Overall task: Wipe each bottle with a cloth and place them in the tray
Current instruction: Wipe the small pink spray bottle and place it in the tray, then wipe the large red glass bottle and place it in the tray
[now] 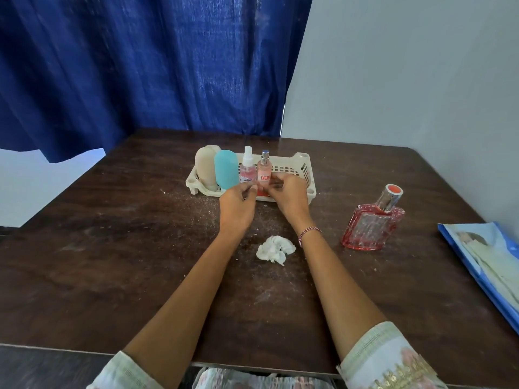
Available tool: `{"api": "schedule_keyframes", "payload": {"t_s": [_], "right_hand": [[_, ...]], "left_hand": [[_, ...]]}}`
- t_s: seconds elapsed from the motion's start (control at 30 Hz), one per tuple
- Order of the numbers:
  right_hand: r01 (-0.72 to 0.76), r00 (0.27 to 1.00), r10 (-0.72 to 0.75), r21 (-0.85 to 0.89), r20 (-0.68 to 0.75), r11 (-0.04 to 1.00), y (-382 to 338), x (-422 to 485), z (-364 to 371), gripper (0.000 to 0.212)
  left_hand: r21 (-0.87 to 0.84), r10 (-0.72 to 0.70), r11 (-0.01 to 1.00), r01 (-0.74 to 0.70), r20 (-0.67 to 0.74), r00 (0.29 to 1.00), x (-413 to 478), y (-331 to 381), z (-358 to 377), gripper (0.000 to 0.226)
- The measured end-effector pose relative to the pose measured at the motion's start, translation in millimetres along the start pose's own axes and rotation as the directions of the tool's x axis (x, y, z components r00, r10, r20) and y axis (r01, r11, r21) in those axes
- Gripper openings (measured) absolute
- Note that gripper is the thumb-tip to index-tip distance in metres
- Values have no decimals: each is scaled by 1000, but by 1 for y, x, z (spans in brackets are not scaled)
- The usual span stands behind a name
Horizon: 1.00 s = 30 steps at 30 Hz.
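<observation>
The light, slick spray bottle [264, 169] is pinched low by the right grip [289, 196], the left grip [238, 204] curled alongside, contact unclear, within the tray [304, 175]; rightward, the fragile flask [372, 226] is best taken broadside.

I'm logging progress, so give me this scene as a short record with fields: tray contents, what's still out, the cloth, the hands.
tray: cream slotted tray, far side of table
in tray: beige bottle, teal bottle, white-capped pink spray, silver-capped pink spray, all upright
still out: red perfume bottle, upright, right of tray
cloth: white cloth, crumpled on table, untouched
hands: left hand and right hand at silver-capped pink spray's base; grip unclear
</observation>
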State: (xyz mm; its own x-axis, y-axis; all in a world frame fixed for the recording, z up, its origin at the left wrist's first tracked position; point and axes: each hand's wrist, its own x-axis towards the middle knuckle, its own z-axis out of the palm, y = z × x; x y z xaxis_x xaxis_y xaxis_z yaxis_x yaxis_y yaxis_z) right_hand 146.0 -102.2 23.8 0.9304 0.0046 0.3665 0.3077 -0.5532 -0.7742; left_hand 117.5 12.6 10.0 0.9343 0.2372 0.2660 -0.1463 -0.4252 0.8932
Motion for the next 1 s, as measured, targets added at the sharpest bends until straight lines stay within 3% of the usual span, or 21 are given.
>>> {"api": "schedule_keyframes", "payload": {"t_s": [0.23, 0.5, 0.67, 0.87, 1.0], "right_hand": [[-2, 1000, 2, -4, 12, 1000, -2, -3, -1, 29], [-55, 997, 62, -124, 52, 991, 0, -4, -7, 42], [-81, 997, 80, -130, -13, 988, -4, -12, -16, 48], [-9, 996, -7, -179, -91, 984, -20, -38, -24, 31], [22, 997, -39, -251, -63, 968, -27, -60, -29, 27]], "left_hand": [[15, -11, 1000, 11, -9, 1000, -1, 1, 0, 22], [-7, -49, 999, 49, -61, 997, -4, 6, -4, 23], [-21, -47, 999, 46, -48, 998, -12, 10, -6, 23], [40, 35, 999, -34, -5, 999, -26, 18, -9, 24], [65, 88, 994, -87, -12, 996, -34, 30, -11, 23]]}}
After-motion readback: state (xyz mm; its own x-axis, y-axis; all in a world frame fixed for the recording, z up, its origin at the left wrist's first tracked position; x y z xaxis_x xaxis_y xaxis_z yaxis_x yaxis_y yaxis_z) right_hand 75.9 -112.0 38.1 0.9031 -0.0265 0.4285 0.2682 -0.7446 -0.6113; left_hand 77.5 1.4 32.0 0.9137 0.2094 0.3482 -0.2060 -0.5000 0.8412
